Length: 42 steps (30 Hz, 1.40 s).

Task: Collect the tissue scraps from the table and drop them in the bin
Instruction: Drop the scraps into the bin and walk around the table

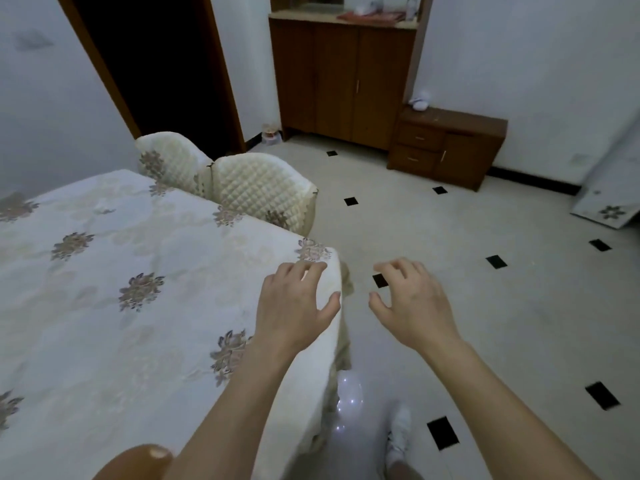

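A table under a white flowered cloth (104, 271) fills the left half of the view. My left hand (294, 306) hovers over its right corner, fingers spread, holding nothing. Beyond the table's edge, over the tiled floor, my right hand (412, 303) is held out with curled, parted fingers and nothing in it. I see no tissue scraps on the cloth and no bin anywhere in view.
Two chairs with quilted cream covers (256, 192) stand at the table's far side. A wooden cabinet (343, 81) and a low drawer unit (446, 147) line the far wall. A dark doorway (156, 64) opens at the back left. My white shoe (398, 434) is on the floor.
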Each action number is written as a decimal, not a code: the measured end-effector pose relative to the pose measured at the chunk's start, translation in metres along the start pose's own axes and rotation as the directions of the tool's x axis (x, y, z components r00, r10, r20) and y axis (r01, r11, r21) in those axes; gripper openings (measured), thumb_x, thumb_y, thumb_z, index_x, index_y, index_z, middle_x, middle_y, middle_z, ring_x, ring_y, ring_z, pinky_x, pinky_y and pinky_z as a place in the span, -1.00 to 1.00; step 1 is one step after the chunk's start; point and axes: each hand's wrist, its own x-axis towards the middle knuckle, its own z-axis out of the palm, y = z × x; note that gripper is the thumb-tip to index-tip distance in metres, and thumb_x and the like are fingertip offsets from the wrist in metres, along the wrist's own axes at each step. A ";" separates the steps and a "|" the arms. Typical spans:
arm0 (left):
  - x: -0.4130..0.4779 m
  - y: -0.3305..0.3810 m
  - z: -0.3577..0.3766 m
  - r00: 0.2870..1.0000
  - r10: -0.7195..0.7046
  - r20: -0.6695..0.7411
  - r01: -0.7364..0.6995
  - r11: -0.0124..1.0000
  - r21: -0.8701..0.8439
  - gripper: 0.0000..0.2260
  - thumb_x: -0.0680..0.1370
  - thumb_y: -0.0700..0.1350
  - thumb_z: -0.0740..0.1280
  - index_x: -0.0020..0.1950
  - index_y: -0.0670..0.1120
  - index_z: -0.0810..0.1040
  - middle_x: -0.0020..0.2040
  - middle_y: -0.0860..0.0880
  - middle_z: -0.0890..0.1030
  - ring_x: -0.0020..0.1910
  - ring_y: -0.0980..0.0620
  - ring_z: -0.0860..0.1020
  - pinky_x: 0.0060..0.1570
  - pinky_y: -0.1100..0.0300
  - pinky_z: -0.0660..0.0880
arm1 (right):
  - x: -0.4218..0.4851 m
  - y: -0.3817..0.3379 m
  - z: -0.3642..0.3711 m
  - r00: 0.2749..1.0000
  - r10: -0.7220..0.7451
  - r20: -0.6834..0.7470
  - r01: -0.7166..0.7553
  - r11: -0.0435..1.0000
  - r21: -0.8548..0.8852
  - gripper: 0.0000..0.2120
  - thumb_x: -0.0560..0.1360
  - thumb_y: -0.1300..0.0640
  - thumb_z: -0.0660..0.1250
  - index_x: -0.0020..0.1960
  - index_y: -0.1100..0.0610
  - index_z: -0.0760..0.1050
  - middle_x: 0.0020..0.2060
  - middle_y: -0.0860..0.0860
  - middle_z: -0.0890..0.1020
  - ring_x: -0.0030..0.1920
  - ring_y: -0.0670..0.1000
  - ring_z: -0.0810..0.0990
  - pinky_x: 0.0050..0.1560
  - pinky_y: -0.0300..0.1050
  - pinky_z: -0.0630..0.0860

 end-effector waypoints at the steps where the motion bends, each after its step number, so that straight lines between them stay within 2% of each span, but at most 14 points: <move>1: 0.011 0.005 0.009 1.000 0.008 -0.002 -0.008 1.000 0.002 -0.59 0.46 0.18 0.27 0.19 -0.02 0.56 0.06 0.02 0.64 0.04 -0.09 0.57 -0.11 0.02 0.51 | 0.007 0.012 0.003 1.000 0.003 0.001 -0.003 1.000 0.000 -0.62 0.40 -0.08 0.24 0.12 0.08 0.55 -0.05 0.04 0.60 -0.02 0.14 0.56 -0.10 0.05 0.54; 6: 0.080 0.033 0.054 1.000 0.015 0.021 -0.015 1.000 0.013 -0.59 0.45 0.17 0.29 0.21 0.00 0.56 0.08 0.02 0.64 0.07 -0.09 0.56 -0.11 0.02 0.51 | 0.059 0.082 0.018 1.000 0.017 0.016 -0.017 1.000 0.018 -0.63 0.40 -0.02 0.34 0.16 0.09 0.55 0.01 0.04 0.60 0.02 0.14 0.55 -0.08 0.05 0.53; 10: 0.146 0.062 0.085 1.000 -0.015 0.022 0.015 0.999 0.028 -0.57 0.45 0.20 0.26 0.21 -0.01 0.57 0.08 0.03 0.64 0.05 -0.06 0.57 -0.07 0.02 0.51 | 0.116 0.144 0.021 0.999 0.005 0.033 -0.007 0.999 0.045 -0.63 0.40 -0.03 0.30 0.15 0.10 0.55 0.00 0.05 0.59 0.00 0.15 0.55 -0.10 0.04 0.53; 13: 0.192 0.081 0.104 0.999 -0.030 0.016 0.029 0.998 0.046 -0.55 0.48 0.21 0.24 0.24 -0.02 0.56 0.11 0.02 0.63 0.08 -0.06 0.57 -0.03 0.02 0.53 | 0.157 0.184 0.021 0.998 -0.009 0.055 0.007 0.999 0.041 -0.64 0.40 -0.02 0.33 0.15 0.09 0.54 -0.01 0.03 0.59 0.00 0.14 0.55 -0.09 0.03 0.51; 21: 0.274 0.102 0.139 0.998 -0.063 0.021 0.061 0.994 0.095 -0.56 0.48 0.20 0.24 0.24 -0.02 0.55 0.09 0.02 0.63 0.05 -0.04 0.55 -0.04 0.05 0.52 | 0.239 0.250 0.037 0.997 -0.045 0.069 0.041 0.997 0.065 -0.64 0.40 -0.01 0.37 0.15 0.08 0.55 0.01 0.03 0.58 0.04 0.12 0.54 -0.06 0.04 0.52; 27: 0.328 0.087 0.171 0.995 -0.096 0.017 0.094 0.990 0.102 -0.56 0.47 0.20 0.26 0.23 -0.03 0.55 0.08 0.00 0.63 0.04 -0.05 0.55 0.00 0.02 0.53 | 0.296 0.272 0.066 0.992 -0.076 0.098 0.067 0.993 0.092 -0.61 0.40 -0.05 0.27 0.16 0.07 0.54 0.01 0.03 0.57 0.05 0.10 0.54 -0.07 0.03 0.52; 32: 0.388 0.064 0.203 0.992 -0.127 0.014 0.125 0.987 0.100 -0.56 0.48 0.20 0.25 0.24 -0.03 0.55 0.09 0.00 0.62 0.06 -0.06 0.55 -0.01 0.00 0.54 | 0.359 0.288 0.098 0.986 -0.109 0.127 0.101 0.993 0.067 -0.61 0.39 -0.07 0.27 0.16 0.07 0.54 0.00 0.02 0.57 0.01 0.11 0.55 -0.09 0.01 0.52; 37: 0.465 0.027 0.237 0.984 -0.175 -0.025 0.177 0.981 0.075 -0.56 0.47 0.19 0.25 0.23 -0.03 0.54 0.09 -0.01 0.63 0.03 -0.08 0.55 -0.05 -0.01 0.54 | 0.449 0.298 0.137 0.977 -0.154 0.144 0.149 0.988 0.046 -0.64 0.41 -0.03 0.35 0.17 0.07 0.54 0.01 0.02 0.57 0.01 0.09 0.55 -0.06 -0.01 0.49; 42: 0.548 -0.019 0.259 0.973 -0.223 -0.055 0.227 0.971 0.070 -0.56 0.45 0.18 0.27 0.21 -0.04 0.57 0.08 -0.02 0.64 0.06 -0.09 0.57 -0.05 0.01 0.52 | 0.551 0.297 0.173 0.967 -0.173 0.188 0.164 0.984 0.061 -0.60 0.42 -0.06 0.29 0.20 0.08 0.53 0.04 0.04 0.57 0.06 0.12 0.54 -0.02 0.03 0.49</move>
